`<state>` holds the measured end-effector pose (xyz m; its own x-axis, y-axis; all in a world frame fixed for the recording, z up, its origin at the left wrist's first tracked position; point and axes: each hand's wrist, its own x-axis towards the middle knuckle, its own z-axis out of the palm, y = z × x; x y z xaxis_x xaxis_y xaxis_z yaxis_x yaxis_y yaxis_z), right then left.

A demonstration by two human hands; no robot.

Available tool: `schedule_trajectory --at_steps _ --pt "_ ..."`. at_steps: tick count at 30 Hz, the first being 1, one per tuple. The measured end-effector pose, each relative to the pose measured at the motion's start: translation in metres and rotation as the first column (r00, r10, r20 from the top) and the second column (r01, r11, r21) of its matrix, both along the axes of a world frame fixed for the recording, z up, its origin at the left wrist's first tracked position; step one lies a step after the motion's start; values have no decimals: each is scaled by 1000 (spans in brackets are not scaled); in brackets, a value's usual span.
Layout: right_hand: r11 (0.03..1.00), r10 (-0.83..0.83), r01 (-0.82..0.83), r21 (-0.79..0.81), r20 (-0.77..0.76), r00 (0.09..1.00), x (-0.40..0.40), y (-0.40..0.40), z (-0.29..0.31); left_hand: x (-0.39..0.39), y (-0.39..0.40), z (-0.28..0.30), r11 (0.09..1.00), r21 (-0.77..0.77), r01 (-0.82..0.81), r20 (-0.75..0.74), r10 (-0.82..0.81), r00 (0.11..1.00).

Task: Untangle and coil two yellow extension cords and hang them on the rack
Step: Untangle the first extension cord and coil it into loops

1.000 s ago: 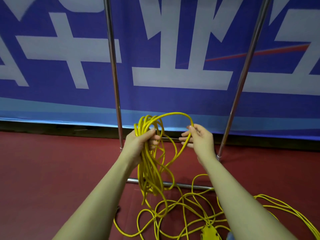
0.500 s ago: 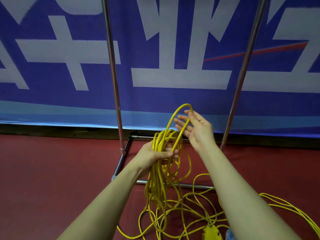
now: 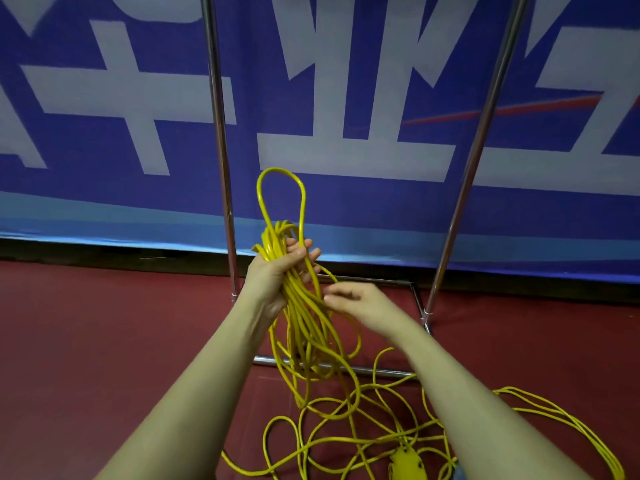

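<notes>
My left hand [image 3: 277, 271] grips a bundle of yellow cord loops [image 3: 304, 323] in front of the metal rack [image 3: 221, 168]. One loop sticks up above the fist; the rest hangs down toward the floor. My right hand [image 3: 356, 303] is just right of the hanging strands, blurred, fingertips pointing at the cord; whether it holds a strand I cannot tell. More yellow cord [image 3: 346, 427] lies tangled on the red floor below, with a yellow socket block [image 3: 407, 464] at the bottom edge. Further strands [image 3: 561, 420] trail off to the right.
The rack's two chrome uprights [image 3: 481, 133] rise from a rectangular base frame [image 3: 415, 299] on the red floor [image 3: 104, 341]. A blue banner with white characters [image 3: 346, 98] covers the wall behind.
My right hand has let go of the top loop and dropped to the cord below my left hand. My left hand has risen and now holds that loop too.
</notes>
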<state>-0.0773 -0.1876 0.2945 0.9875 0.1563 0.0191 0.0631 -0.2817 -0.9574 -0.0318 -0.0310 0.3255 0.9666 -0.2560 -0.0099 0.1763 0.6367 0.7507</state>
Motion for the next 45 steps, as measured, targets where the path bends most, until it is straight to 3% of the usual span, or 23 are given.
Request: schedule_trajectory --at_steps 4,7,10,13,18,23,32,35,37,40,43,45 --pt "1000 -3 3 -9 -4 1000 1 13 -2 1 8 1 1000 5 -17 17 17 1000" --pt "970 -147 156 184 -59 987 2 17 5 5 15 -1 1000 16 -18 20 17 1000" --pt "826 -331 355 439 -133 934 4 11 13 6 22 -6 998 65 2 18 -3 1000" --pt "710 -381 418 568 -189 905 7 3 20 4 24 -16 979 197 43 37 -51 998" --pt "440 -338 383 812 -245 909 15 1 38 -4 22 -34 898 416 145 29 -172 985" --pt "72 -249 261 963 -236 939 29 6 40 -9 14 -45 858 462 226 18 -263 965" --pt "-77 -243 174 982 -187 952 44 13 43 -16 -18 -45 872 434 227 25 -264 964" --pt "39 -283 201 979 -183 942 42 1 44 -14 -22 -40 894 412 177 17 -202 979" --pt "236 -339 306 922 -217 916 39 -7 39 -8 -22 -33 926 351 143 15 -158 987" --pt "576 -406 443 687 -230 885 29 -10 21 3 -16 -22 970 228 78 5 -81 997" --pt "909 -233 284 307 -192 953 16 -4 0 14 -7 -14 992 125 11 -10 -10 1000" --pt "981 -103 131 139 -195 975 12 2 -10 19 -1 -11 994 110 -28 -4 28 1000"
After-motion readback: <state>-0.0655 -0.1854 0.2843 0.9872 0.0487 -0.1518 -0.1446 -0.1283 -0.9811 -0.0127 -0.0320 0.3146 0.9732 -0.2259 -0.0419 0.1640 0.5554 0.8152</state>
